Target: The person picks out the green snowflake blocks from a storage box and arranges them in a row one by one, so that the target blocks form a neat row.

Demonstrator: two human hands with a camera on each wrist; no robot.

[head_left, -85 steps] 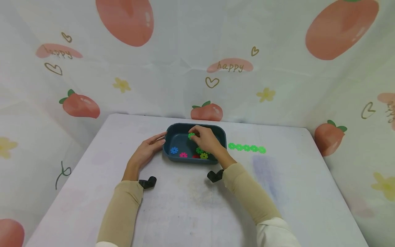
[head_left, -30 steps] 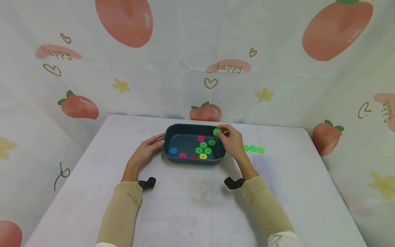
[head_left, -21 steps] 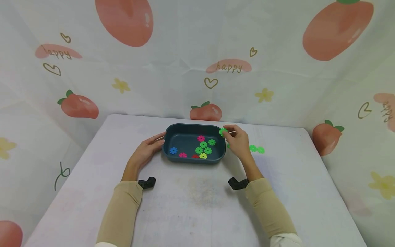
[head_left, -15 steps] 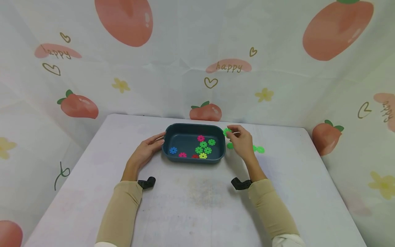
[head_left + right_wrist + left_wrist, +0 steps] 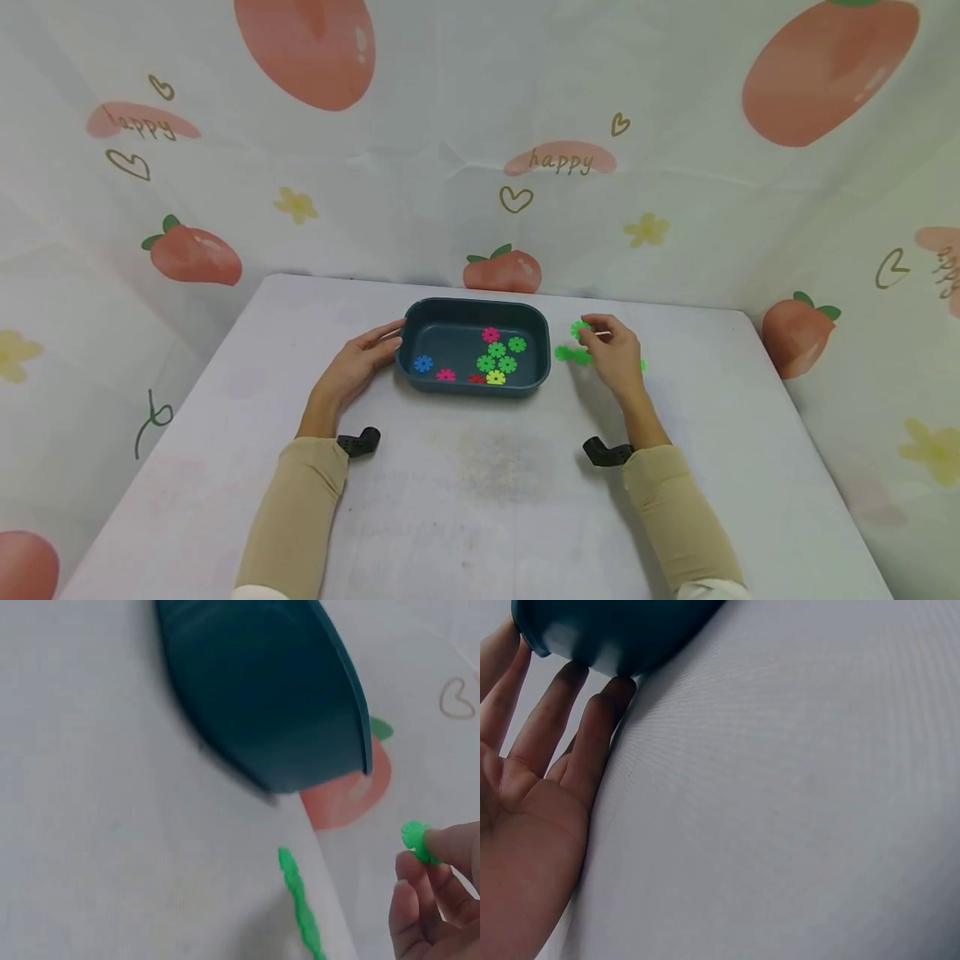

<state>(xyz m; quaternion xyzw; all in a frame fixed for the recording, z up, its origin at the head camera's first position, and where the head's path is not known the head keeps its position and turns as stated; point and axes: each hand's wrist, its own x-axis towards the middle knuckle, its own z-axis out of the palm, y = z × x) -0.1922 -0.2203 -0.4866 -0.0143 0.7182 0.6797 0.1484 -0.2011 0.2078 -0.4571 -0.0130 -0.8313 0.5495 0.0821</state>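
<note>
My right hand (image 5: 617, 360) pinches a green snowflake disc (image 5: 578, 329) between thumb and fingers, raised above the table right of the dark blue tray (image 5: 444, 333). In the right wrist view the held disc (image 5: 412, 835) shows at the fingertips. Below that hand runs a straight row of green snowflake discs (image 5: 563, 353), partly hidden by the fingers; whether they interlock is unclear. My left hand (image 5: 352, 371) rests against the tray's left end with extended fingers. The left wrist view shows its fingertips touching the tray's outer wall (image 5: 615, 634).
Inside the tray lie several loose green discs (image 5: 497, 350), a yellow disc (image 5: 496, 378), two pink ones, a red one and a blue disc (image 5: 423, 363). Behind the white table (image 5: 450, 500) hangs a strawberry-print cloth (image 5: 420, 208).
My right hand has lifted the green disc out of the tray, carried it right over the rim and now holds it above the green row. The left hand and tray stay put.
</note>
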